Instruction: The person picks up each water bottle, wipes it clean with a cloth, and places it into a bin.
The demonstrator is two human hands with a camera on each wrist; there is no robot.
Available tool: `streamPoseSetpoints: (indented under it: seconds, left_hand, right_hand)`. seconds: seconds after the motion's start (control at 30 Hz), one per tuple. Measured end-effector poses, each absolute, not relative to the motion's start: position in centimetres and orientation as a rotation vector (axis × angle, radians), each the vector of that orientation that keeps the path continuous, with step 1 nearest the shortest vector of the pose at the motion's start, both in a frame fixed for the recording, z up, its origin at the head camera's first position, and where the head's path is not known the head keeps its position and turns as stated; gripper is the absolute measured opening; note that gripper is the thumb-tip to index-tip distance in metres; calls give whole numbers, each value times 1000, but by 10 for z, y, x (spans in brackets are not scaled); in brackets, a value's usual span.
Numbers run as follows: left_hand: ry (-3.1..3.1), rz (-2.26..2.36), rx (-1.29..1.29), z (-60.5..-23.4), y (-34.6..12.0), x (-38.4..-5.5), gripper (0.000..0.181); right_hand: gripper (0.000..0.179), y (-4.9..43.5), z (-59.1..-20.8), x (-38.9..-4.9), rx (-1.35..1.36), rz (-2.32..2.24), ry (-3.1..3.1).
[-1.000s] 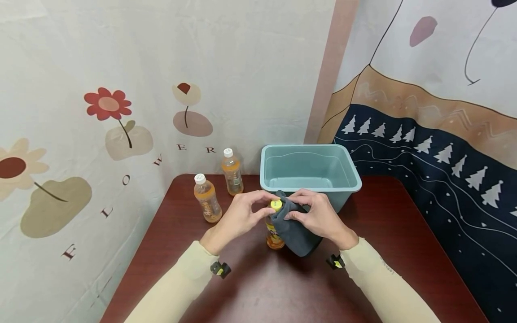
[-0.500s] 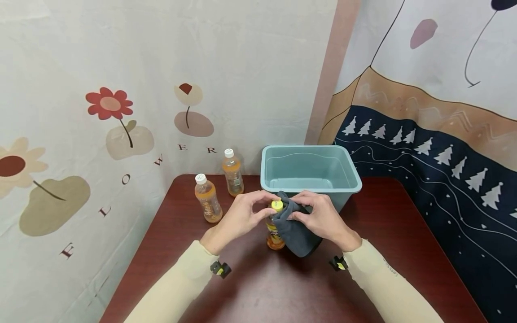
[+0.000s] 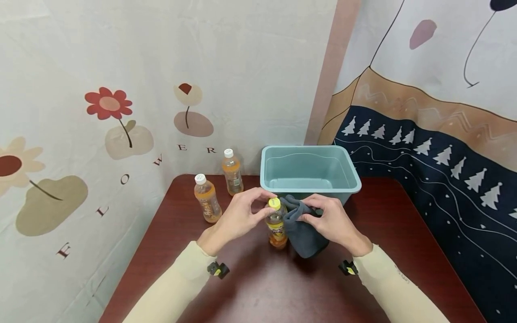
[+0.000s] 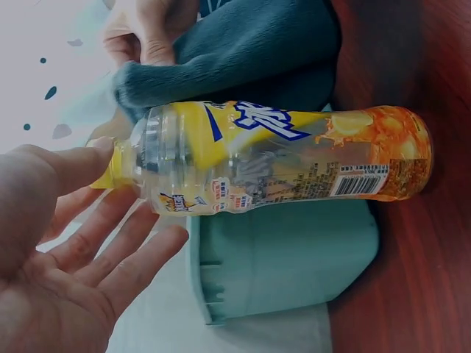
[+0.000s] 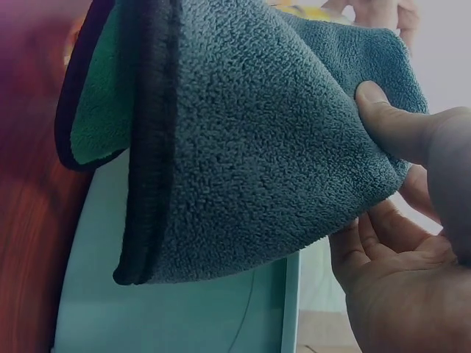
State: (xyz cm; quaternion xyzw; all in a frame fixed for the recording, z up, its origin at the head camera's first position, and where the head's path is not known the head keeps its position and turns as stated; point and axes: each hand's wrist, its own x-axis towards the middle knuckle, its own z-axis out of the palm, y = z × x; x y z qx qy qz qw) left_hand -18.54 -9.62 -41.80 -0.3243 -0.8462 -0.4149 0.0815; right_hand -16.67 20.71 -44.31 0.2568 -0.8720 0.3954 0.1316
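Observation:
A plastic drink bottle (image 3: 277,229) with a yellow cap and a yellow label stands upright on the table in front of the bin. My left hand (image 3: 245,211) pinches its cap (image 4: 110,165) between thumb and fingers, the other fingers spread in the left wrist view. Just right of the bottle, my right hand (image 3: 332,218) grips a dark grey cloth (image 5: 250,147) by its upper part, thumb on one side and fingers on the other. The cloth's lower end hangs down beside the bottle.
A light blue-green plastic bin (image 3: 355,186) stands behind my hands, near the wall. Two more bottles with white caps, a nearer one (image 3: 208,202) and a farther one (image 3: 232,175), stand at the back left of the reddish-brown table (image 3: 258,296).
My right hand has moved right with the cloth, away from the bottle's neck, so more of the bottle shows. My left hand keeps its pinch on the cap.

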Motion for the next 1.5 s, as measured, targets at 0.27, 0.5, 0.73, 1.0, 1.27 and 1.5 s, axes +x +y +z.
streamPoseSetpoints:
  seconds: [0.27,0.5,0.73,1.0,1.27,1.5]
  left_hand:
    - [-2434,-1412,-928,-396,-100,-181,34]
    - [-2372,-1482,-845,-373,-103,-181,33]
    - [-2248,-1491,-828,-346,-101,-189,32]
    - [-2188,-1388,-783,-318,-89,-209,38]
    - [-2130,-1359,-768,-299,-66,-242,33]
    - [-2145,-1325,-683,-301,-49,-276,31]
  right_hand:
    - [35,219,-448,-163,715,1125,-2525]
    - [37,227,-451,-160,681,1131,-2520]
    - [37,237,-454,-157,656,1117,-2507]
    - [38,244,-458,-157,631,1130,-2512]
    - [37,251,-459,-158,618,1135,-2516]
    - [38,251,-459,-159,591,1151,-2553]
